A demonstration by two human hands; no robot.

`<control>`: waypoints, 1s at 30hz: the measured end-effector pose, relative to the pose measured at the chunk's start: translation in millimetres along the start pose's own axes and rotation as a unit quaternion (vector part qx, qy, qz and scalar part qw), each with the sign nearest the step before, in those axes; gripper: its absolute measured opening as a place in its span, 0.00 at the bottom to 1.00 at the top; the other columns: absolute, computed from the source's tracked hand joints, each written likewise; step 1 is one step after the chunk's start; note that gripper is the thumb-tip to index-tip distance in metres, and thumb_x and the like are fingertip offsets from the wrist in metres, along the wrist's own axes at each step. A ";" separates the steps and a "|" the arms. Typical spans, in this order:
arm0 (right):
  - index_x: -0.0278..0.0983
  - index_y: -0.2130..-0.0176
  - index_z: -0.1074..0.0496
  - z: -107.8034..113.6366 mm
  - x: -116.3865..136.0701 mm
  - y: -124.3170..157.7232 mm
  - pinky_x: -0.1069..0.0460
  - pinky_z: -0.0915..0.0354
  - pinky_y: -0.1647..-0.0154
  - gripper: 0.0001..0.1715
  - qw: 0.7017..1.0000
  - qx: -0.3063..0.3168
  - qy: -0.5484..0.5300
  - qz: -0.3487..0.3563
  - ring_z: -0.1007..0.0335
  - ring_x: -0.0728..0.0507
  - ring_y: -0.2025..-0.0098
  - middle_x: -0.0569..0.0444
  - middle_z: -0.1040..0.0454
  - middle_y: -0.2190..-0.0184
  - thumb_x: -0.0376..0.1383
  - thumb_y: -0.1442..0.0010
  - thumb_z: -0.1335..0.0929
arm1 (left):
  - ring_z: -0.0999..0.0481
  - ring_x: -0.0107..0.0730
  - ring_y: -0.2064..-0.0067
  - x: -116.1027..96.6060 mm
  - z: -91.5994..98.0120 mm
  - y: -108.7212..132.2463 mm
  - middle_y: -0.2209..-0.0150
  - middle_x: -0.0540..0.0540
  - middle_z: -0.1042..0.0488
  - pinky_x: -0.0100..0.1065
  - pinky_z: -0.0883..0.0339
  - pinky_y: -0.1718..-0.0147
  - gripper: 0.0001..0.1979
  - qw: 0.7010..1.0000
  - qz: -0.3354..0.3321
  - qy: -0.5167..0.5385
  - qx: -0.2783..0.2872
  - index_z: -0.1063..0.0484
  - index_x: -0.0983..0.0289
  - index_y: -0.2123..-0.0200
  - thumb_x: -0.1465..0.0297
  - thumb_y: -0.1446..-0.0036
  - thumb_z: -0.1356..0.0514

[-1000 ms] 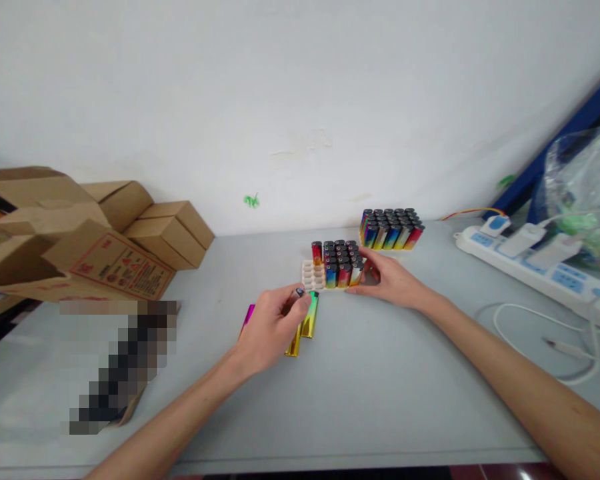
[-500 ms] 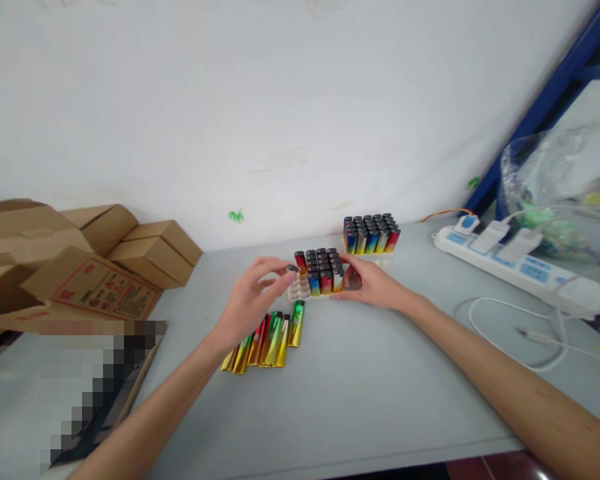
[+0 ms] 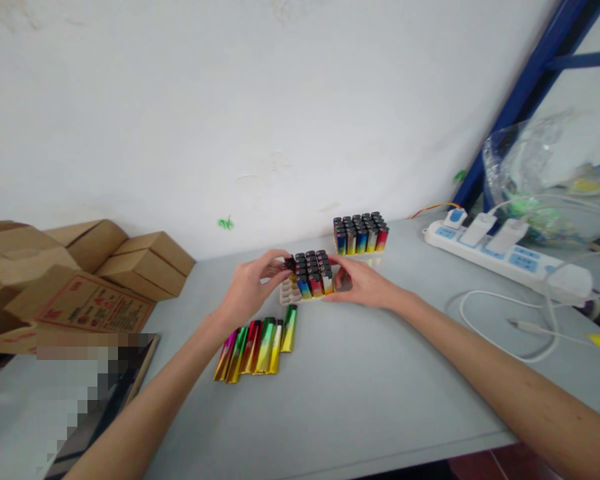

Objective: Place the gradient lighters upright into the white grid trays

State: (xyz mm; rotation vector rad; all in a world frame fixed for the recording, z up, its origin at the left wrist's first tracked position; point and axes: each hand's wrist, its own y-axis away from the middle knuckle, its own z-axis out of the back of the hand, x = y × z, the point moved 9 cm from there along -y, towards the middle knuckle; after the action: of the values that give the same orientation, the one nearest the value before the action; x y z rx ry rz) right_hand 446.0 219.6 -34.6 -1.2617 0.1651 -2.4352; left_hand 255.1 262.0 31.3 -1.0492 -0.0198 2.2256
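A pale tray with moulded pits holds several upright lighters, black-topped with shiny coloured bodies. At the tray's left back, my left hand pinches a dark-topped lighter, mostly hidden by the fingers, beside the standing rows. My right hand is curled around the tray's right side, with thumb and fingers against the end row. Front left pits of the tray show bare. Nearer to me, several loose metallic lighters in green, red, purple and gold lie on the table.
A second block of standing lighters is against the wall. Brown cardboard boxes crowd the left side. To the right are a white power strip with plugs, a looped white cable and a clear plastic bag by a blue frame.
My left hand has brought the pinched lighter to the back of the tray's left side, next to the standing rows. My right hand stays at the tray's right end. The view has shifted slightly.
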 end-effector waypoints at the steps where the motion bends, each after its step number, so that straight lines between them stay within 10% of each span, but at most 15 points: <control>1: 0.34 0.35 0.38 0.3 0.1 0.0 0.45 0.27 0.60 0.49 1.000 -0.001 0.001 0.000 0.24 0.41 0.64 0.48 0.21 0.59 0.47 0.47 0.21 | 0.15 0.40 0.60 -1.6 -0.3 -1.2 0.60 0.55 0.16 0.42 0.20 0.54 0.18 1.000 -0.004 -0.005 0.011 0.27 0.60 0.50 0.56 0.37 0.36; 11: 0.34 0.34 0.39 -0.1 -2.0 0.1 0.45 0.27 0.60 0.50 1.000 0.003 -0.002 -0.005 0.24 0.41 0.64 0.49 0.20 0.59 0.48 0.47 0.21 | 0.20 0.41 0.52 -18.9 -6.5 14.9 0.50 0.60 0.21 0.41 0.27 0.49 0.15 0.974 -0.117 -0.186 -0.051 0.28 0.60 0.45 0.63 0.30 0.44; 16: 0.33 0.35 0.38 0.4 -0.7 0.0 0.45 0.27 0.61 0.49 1.000 0.004 -0.007 -0.009 0.24 0.41 0.65 0.48 0.20 0.59 0.47 0.47 0.21 | 0.24 0.46 0.49 -38.3 11.0 53.4 0.52 0.60 0.24 0.46 0.32 0.45 0.11 0.955 -0.060 -0.267 -0.116 0.29 0.61 0.50 0.62 0.31 0.43; 30: 0.33 0.35 0.37 1.9 -1.4 1.4 0.45 0.26 0.61 0.50 1.000 -0.001 0.018 -0.009 0.24 0.40 0.66 0.49 0.21 0.61 0.49 0.47 0.21 | 0.28 0.52 0.48 -12.6 -38.0 65.3 0.50 0.64 0.30 0.57 0.34 0.42 0.12 0.974 0.052 -0.213 0.060 0.31 0.62 0.72 0.64 0.37 0.41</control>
State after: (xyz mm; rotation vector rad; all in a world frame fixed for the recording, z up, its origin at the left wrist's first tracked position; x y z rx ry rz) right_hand 448.7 219.0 -34.8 -1.2244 0.1671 -2.4746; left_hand 250.3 194.3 -4.2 -0.5029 -0.0165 2.4747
